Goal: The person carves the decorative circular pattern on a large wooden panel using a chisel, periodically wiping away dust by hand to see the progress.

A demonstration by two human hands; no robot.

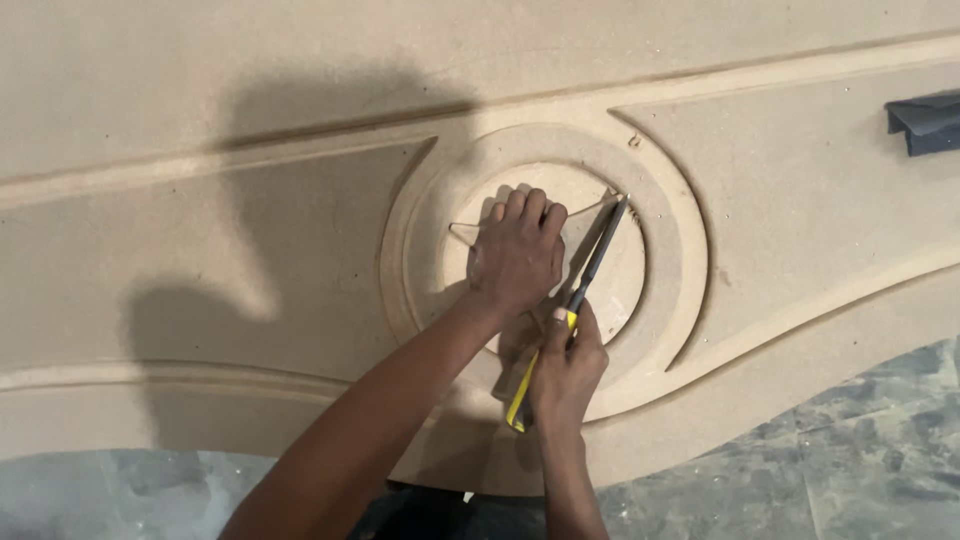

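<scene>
A large beige fibreboard panel [250, 230] with routed grooves lies flat, a raised round medallion [620, 290] at its centre. My left hand [515, 255] presses flat on a thin triangular template [590, 225] lying on the medallion. My right hand [565, 375] grips a yellow and black utility knife [580, 295], its blade tip reaching up along the template's right edge near the medallion's upper right.
A dark folded piece of sheet [925, 122] rests on the panel at the far right. Grey marbled floor [850, 450] shows below the panel's curved lower edge. Shadows of my head and arms fall across the panel's left half.
</scene>
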